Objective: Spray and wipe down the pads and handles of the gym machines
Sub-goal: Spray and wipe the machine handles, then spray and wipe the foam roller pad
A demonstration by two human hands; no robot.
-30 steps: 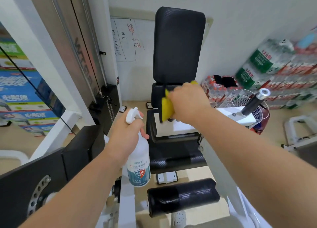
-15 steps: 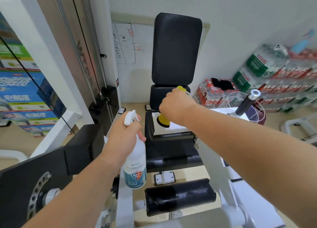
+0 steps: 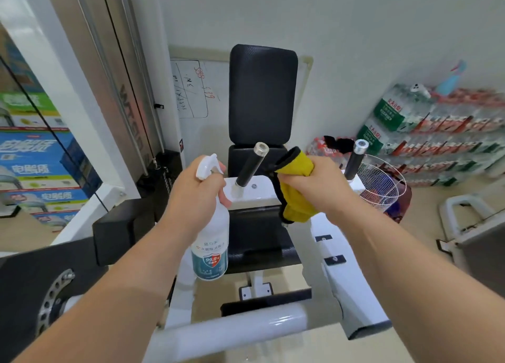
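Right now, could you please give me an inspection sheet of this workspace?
Surface: white plate bears the left handle and right handle.
Job's things: bottle roughly upright; yellow cloth beside the left handle, apart from it; back pad above the seat.
Clutter: basket and water packs at right; boxes at left.
Grips: left grip holds the bottle; right grip holds the cloth.
Cables: thin cable runs down the left tower.
Surroundings: whiteboard on the wall.
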